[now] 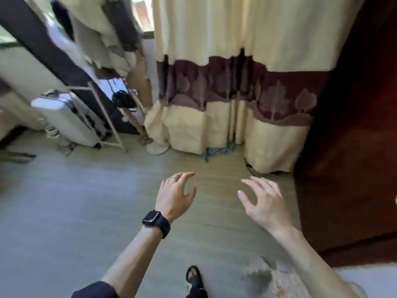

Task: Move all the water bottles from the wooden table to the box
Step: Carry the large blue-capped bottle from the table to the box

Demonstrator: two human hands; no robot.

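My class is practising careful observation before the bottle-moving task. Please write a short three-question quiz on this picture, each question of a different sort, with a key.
1. True or false: the left hand holds a water bottle.
2. Which wrist wears the black rectangular smartwatch? A) left B) right C) neither
3. Fill in: the hard silver suitcase stands on the floor to the person's ____ side.

Key: 1 false, since the left hand and the right hand are both open and empty, and no bottle is in view; 2 A; 3 left.
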